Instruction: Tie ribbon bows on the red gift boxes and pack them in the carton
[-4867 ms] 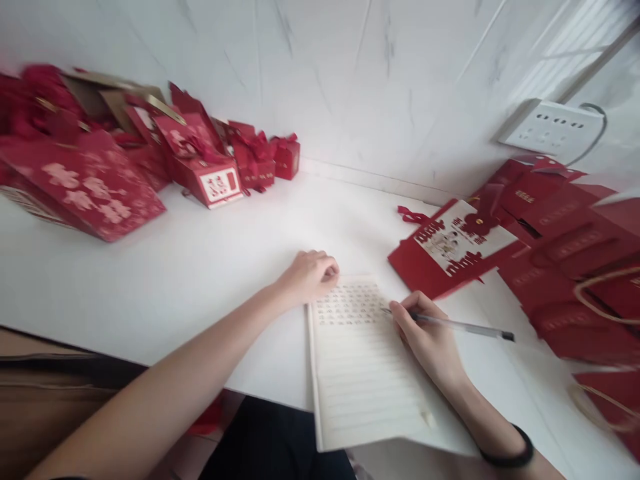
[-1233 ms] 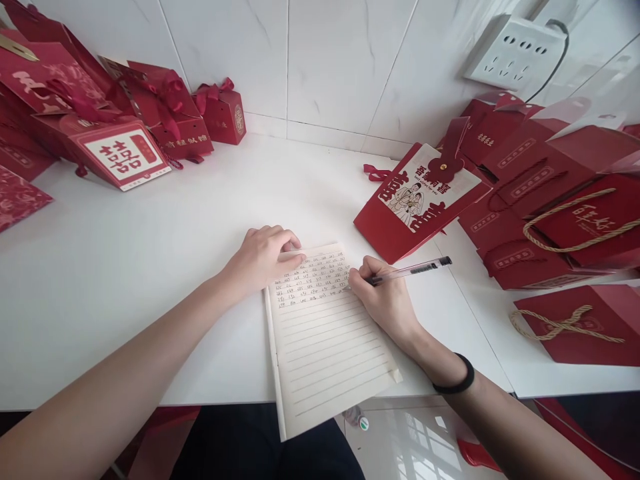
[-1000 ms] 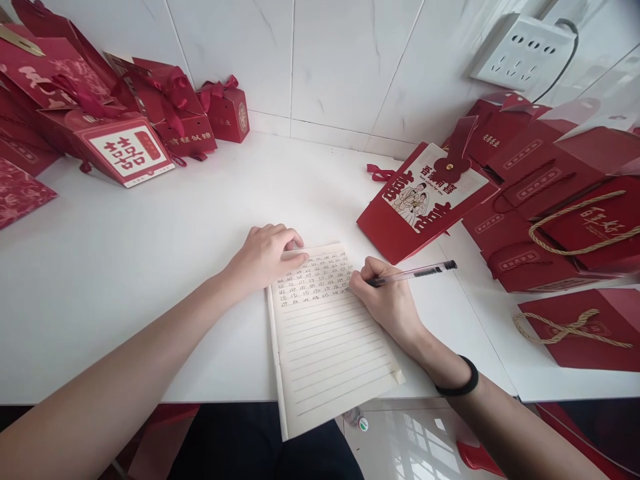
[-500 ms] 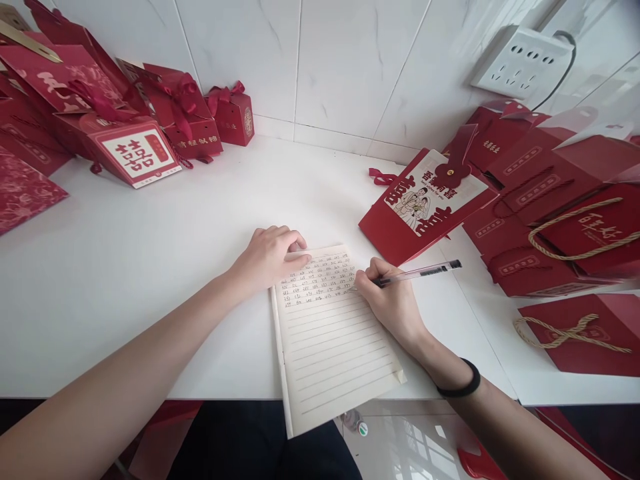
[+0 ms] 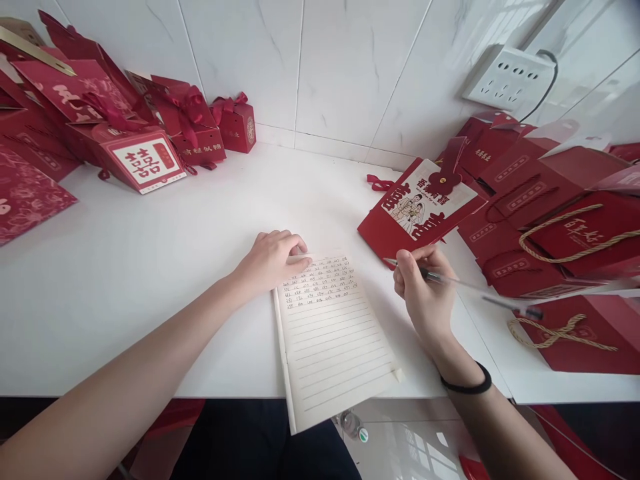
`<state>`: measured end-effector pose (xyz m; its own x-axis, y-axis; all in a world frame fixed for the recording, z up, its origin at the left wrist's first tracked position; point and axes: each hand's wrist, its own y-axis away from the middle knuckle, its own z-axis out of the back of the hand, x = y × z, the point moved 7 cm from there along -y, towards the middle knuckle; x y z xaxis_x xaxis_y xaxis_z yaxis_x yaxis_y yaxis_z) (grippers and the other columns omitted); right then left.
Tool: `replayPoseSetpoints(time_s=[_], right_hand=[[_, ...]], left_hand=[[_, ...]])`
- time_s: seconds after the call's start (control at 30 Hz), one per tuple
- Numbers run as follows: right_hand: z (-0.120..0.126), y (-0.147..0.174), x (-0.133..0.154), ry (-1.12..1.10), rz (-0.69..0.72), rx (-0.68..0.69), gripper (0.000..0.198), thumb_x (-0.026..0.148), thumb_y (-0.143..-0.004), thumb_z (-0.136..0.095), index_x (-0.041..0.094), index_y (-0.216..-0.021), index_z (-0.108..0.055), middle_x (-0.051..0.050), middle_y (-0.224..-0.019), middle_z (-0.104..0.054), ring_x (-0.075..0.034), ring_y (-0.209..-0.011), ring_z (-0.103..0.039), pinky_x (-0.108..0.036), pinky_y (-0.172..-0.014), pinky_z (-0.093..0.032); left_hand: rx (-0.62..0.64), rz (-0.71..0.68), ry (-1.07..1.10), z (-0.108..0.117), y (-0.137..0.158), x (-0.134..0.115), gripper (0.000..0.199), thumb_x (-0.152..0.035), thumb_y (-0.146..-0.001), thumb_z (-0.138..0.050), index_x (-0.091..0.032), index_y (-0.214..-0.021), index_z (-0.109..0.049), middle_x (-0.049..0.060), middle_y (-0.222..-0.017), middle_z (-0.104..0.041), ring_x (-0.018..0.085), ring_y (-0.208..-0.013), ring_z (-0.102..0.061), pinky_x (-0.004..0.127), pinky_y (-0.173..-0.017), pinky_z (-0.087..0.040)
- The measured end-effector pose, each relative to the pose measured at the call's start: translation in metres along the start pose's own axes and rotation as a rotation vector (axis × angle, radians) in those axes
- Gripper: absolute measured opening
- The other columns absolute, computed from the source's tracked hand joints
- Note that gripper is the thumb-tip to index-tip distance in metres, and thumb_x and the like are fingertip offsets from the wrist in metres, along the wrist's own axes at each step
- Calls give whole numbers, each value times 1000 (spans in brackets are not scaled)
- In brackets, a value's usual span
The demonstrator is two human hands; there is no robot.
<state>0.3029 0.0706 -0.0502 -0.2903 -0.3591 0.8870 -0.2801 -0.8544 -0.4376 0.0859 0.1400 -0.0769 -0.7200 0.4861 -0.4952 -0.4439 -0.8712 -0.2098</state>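
Observation:
A lined notebook (image 5: 340,353) lies at the front edge of the white table, its lower end hanging over the edge. Rows of handwritten numbers fill the upper part of the page; the lower lines are blank. My left hand (image 5: 278,261) rests across the notebook's top left corner, fingers loosely bent and lying on the page and table. Right of the page, lifted off the paper, my right hand (image 5: 425,293) grips a pen (image 5: 465,285) with a clear barrel. Its tip points left, just below the red gift box, and its back end is blurred.
A red gift box (image 5: 383,223) with a printed couple stands behind my right hand. Red gift bags (image 5: 515,200) crowd the right side, and more red boxes (image 5: 145,167) stand at the left. A white power socket (image 5: 510,77) is on the tiled wall.
My right hand has lifted the pen off the page and moved right, the pen now tilting down toward its back end. My left hand stays on the notebook. The view has shifted slightly.

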Motion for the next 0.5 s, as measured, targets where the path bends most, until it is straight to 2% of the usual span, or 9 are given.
replayPoseSetpoints(time_s=[0.07, 0.17, 0.23, 0.3, 0.37, 0.43, 0.5], right_hand=[[6, 0, 7, 196, 137, -24, 21, 31, -83, -61, 19, -77, -45, 4, -58, -47, -10, -46, -44, -20, -40, -34], [-6, 4, 15, 492, 382, 162, 4, 22, -89, -52, 19, -91, -53, -4, -82, -54, -15, -68, -55, -27, -57, -48], [-14, 8, 25, 623, 592, 253, 19, 13, -92, -40, 19, -102, -54, -9, -99, -52, -19, -85, -56, -33, -70, -50], [-8, 7, 43, 692, 783, 137, 28, 8, -91, -36, 20, -111, -51, -11, -104, -50, -22, -94, -54, -38, -75, -50], [6, -1, 65, 725, 884, -72, 29, 9, -89, -40, 20, -114, -47, -12, -102, -51, -24, -98, -53, -42, -79, -49], [19, -19, 85, 770, 862, -247, 27, 14, -86, -45, 18, -113, -47, -14, -106, -50, -27, -105, -49, -45, -86, -45], [32, -47, 99, 837, 705, -361, 31, 20, -84, -49, 15, -114, -46, -17, -114, -45, -29, -113, -43, -46, -90, -42]], left_hand=[[-2, -4, 12, 0, 0, 1, 15, -33, -79, -53, -18, -81, -58, -1, -76, -58, 15, -79, -54, 35, -84, -35], [0, -10, 34, 0, 0, 2, 14, -30, -80, -51, -19, -80, -59, -1, -76, -59, 15, -80, -54, 35, -84, -37], [-1, -11, 41, 1, 0, 3, 13, -28, -80, -50, -18, -79, -59, 0, -76, -59, 16, -80, -54, 35, -84, -37], [-4, -9, 47, 2, 1, 3, 13, -26, -80, -49, -18, -78, -59, 0, -75, -59, 16, -79, -55, 35, -84, -38], [-1, -6, 59, 3, 1, 3, 13, -26, -80, -49, -18, -78, -59, 0, -75, -58, 16, -78, -55, 36, -84, -39], [0, 3, 67, 4, 2, 3, 13, -25, -80, -48, -18, -78, -59, 0, -75, -58, 16, -78, -55, 36, -83, -40], [-2, 6, 73, 4, 2, 3, 14, -24, -80, -47, -19, -76, -59, 1, -76, -58, 16, -78, -55, 35, -82, -41]])
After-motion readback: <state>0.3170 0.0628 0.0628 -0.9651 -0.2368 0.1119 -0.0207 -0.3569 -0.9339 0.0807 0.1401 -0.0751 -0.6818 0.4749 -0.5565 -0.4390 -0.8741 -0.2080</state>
